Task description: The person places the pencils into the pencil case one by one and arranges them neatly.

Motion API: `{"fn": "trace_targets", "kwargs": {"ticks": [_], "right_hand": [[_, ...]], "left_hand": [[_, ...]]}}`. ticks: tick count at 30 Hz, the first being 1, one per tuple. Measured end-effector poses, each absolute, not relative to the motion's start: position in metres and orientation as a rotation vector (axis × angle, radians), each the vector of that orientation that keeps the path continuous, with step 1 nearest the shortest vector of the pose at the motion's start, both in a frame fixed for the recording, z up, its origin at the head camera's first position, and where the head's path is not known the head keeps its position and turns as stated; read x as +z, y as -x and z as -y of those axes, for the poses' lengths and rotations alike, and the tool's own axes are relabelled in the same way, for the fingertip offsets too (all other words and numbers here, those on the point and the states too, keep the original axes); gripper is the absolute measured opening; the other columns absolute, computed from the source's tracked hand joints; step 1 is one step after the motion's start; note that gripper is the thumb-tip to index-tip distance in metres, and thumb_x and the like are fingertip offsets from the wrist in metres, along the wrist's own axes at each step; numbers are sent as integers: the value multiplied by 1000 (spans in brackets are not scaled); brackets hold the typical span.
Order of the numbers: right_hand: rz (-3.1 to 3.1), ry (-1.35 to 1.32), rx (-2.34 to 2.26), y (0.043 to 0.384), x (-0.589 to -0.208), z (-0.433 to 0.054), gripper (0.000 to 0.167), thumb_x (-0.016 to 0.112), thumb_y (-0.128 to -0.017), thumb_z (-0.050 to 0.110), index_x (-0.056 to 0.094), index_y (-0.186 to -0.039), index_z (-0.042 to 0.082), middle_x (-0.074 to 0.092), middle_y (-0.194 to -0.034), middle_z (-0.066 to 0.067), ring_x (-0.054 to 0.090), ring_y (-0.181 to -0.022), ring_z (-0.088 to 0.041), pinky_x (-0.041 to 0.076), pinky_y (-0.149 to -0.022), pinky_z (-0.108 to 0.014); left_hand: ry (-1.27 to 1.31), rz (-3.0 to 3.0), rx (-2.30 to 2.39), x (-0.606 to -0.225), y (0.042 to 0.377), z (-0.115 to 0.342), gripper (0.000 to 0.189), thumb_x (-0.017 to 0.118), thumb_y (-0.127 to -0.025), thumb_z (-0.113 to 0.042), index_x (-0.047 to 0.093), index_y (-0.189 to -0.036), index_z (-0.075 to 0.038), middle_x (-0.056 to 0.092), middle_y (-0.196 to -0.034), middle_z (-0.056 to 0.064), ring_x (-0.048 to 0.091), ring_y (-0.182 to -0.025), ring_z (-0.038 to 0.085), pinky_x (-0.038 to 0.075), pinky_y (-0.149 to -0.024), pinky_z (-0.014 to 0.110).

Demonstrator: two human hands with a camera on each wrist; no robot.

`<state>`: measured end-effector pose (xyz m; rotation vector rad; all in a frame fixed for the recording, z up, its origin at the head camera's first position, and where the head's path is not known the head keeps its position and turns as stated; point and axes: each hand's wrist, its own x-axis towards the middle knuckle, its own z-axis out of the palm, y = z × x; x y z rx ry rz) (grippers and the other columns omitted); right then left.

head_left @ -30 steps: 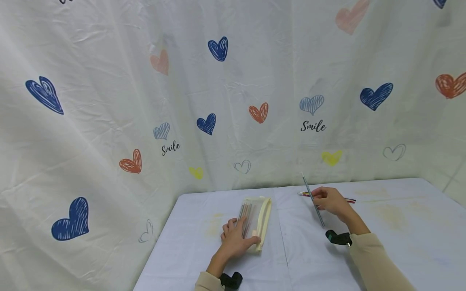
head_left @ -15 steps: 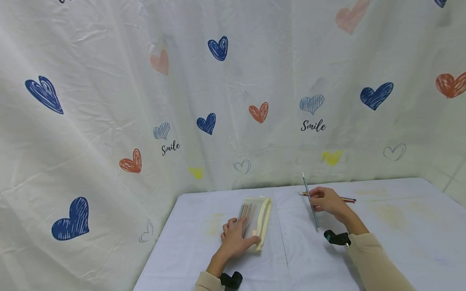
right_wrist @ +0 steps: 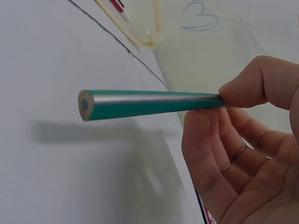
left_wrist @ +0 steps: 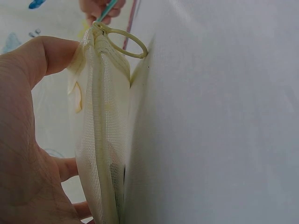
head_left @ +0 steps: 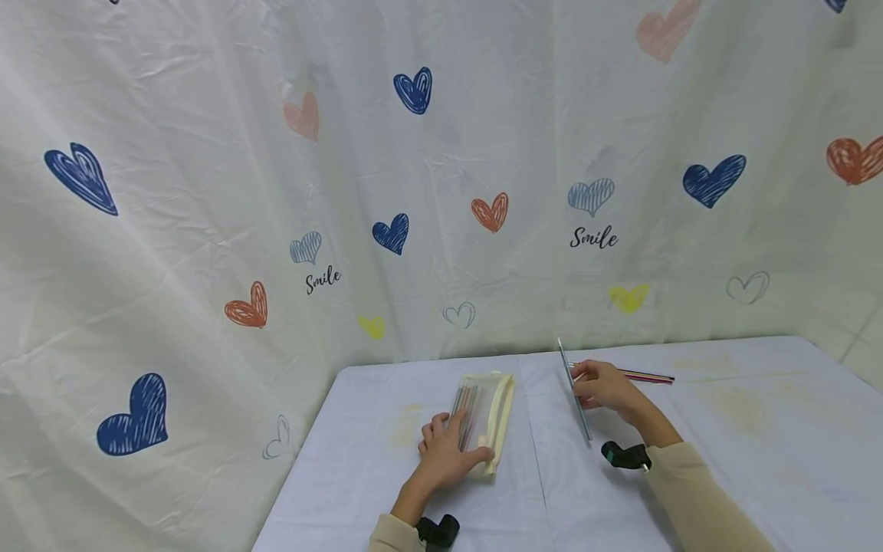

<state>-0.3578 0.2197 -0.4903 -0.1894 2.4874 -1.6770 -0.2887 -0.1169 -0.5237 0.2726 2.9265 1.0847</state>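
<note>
A see-through mesh pencil case [head_left: 498,406] with a cream zip edge lies on the table, several pencils [head_left: 466,406] visible inside. My left hand [head_left: 444,458] rests across its near part with fingers spread, the thumb by the zip side. In the left wrist view the thumb touches the case near the zip pull ring [left_wrist: 128,44]. To the right, my right hand [head_left: 607,389] pinches a green pencil [head_left: 578,402] between thumb and fingers, tilted above the table. The right wrist view shows the pencil's flat, unsharpened end [right_wrist: 85,105] pointing away from the fingers.
More pencils [head_left: 651,377] lie on the white-covered table [head_left: 779,460] behind the right hand, partly hidden by it. A white curtain [head_left: 441,153] printed with hearts hangs along the table's far edge. Black wrist cameras [head_left: 438,530] are strapped on both wrists.
My right hand has moved left with the green pencil, away from the pencils lying behind it. The left hand and the pencil case have stayed put.
</note>
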Motion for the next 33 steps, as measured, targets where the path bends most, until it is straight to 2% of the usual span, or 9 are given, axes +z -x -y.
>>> {"fn": "trace_targets", "kwargs": {"ticks": [6, 14, 33], "right_hand": [[-2463, 183, -1677, 358, -495, -211, 38, 61, -87, -1, 54, -123, -11, 61, -89, -8, 62, -78, -19, 60, -73, -38], [-2395, 239, -1715, 357, -499, -202, 45, 61, -83, -2, 50, -125, -13, 61, -88, -7, 62, -75, -18, 59, -69, -36], [-2365, 162, -1685, 355, -500, -185, 48, 63, -86, -2, 46, -130, -8, 59, -90, -7, 62, -77, -19, 58, -69, -33]], "left_hand": [[-266, -2931, 1082, -526, 291, 117, 98, 72, -77, -63, 39, -157, -18, 32, -153, 22, 25, -137, 42, 24, -104, 67], [-275, -2935, 1081, -526, 290, 118, 98, 72, -76, -63, 39, -157, -17, 32, -153, 22, 25, -137, 42, 24, -103, 68], [-256, -2933, 1083, -528, 291, 117, 100, 73, -75, -63, 39, -157, -19, 32, -153, 21, 25, -137, 42, 23, -105, 68]]}}
